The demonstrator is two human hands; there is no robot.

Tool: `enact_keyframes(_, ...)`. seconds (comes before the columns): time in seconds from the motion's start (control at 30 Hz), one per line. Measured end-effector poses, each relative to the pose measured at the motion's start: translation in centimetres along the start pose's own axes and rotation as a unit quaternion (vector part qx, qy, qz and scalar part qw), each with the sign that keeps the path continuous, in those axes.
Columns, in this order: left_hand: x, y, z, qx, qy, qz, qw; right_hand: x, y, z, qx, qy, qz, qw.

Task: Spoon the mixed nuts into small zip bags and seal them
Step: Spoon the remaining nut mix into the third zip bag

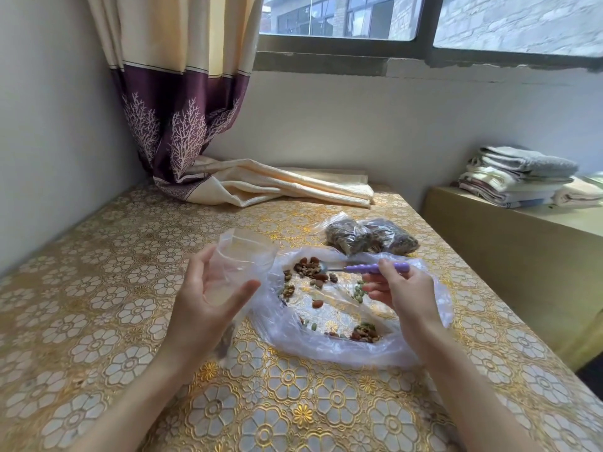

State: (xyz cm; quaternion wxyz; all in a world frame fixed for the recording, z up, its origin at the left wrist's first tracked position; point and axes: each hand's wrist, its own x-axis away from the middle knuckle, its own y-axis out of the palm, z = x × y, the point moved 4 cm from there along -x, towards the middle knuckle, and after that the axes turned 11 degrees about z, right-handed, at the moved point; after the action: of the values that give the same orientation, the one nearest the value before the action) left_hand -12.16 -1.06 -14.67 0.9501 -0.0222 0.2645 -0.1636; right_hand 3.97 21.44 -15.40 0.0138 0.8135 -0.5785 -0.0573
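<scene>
My left hand holds a small clear zip bag upright with its mouth open; a few nuts show at its bottom. My right hand grips the purple handle of a metal spoon. The spoon's bowl lies among brown nuts at the far end of a large clear plastic bag spread flat on the table. More nuts and green seeds are scattered in that bag, with a small heap near its front edge.
Two filled zip bags of nuts lie behind the large bag. The table has a gold flowered cover. A curtain end lies on the far side. Folded towels sit on a low cabinet to the right.
</scene>
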Motion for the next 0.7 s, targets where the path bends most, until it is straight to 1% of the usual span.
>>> enact_keyframes(0.13, 0.4, 0.4, -0.3, -0.067, 0.001, -0.034, 0.997, 0.2, 0.3, 0.5, -0.033, 0.050, -0.005, 0.998)
enact_keyframes(0.27, 0.6, 1.0, -0.9, -0.156, 0.039, -0.064, 0.985, 0.3, 0.2, 0.4, -0.068, 0.073, 0.003, 0.995)
enact_keyframes(0.37, 0.7, 1.2, -1.2, -0.194, 0.055, -0.091, 0.975, 0.7, 0.0, -0.5, -0.097, 0.049, 0.013, 0.994)
enact_keyframes(0.5, 0.7, 1.3, -1.3, -0.198, 0.057, -0.109, 0.972, 1.4, -0.3, -2.4, -0.143, -0.004, 0.023, 0.989)
enact_keyframes(0.6, 0.8, 1.3, -1.2, -0.197, 0.061, -0.109, 0.972, 2.3, 0.0, -3.4, -0.154, -0.042, 0.006, 0.987)
enact_keyframes(0.7, 0.7, 1.4, -1.5, -0.196, 0.051, -0.115, 0.973, 3.4, 0.7, -4.0, -0.150, -0.073, -0.031, 0.986)
